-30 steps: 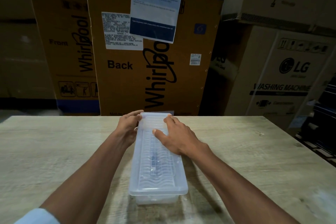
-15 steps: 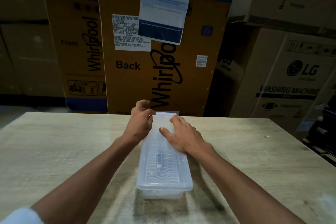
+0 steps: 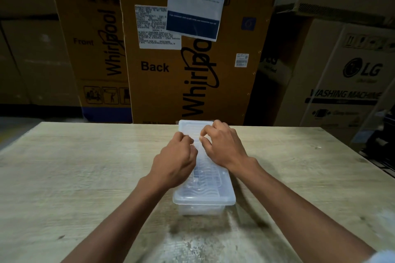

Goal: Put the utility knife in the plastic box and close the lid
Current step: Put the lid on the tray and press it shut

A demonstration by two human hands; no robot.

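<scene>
A long translucent plastic box [image 3: 205,195] lies lengthwise on the wooden table [image 3: 85,177], and its lid sits flat on top. My left hand [image 3: 175,160] rests on the middle of the lid with its fingers curled into a loose fist. My right hand [image 3: 223,145] is beside it, further back, with bent, spread fingertips touching the lid. Neither hand holds anything. Under the ribbed lid I see only a faint shape, so I cannot make out the utility knife clearly.
Tall Whirlpool cartons [image 3: 192,60] stand just behind the table's far edge. LG washing machine boxes [image 3: 352,83] are stacked at the right. The box's far end reaches that far edge.
My left hand has come from the box's far left edge onto the top of the lid and curled up. My right hand has raised its fingers onto their tips.
</scene>
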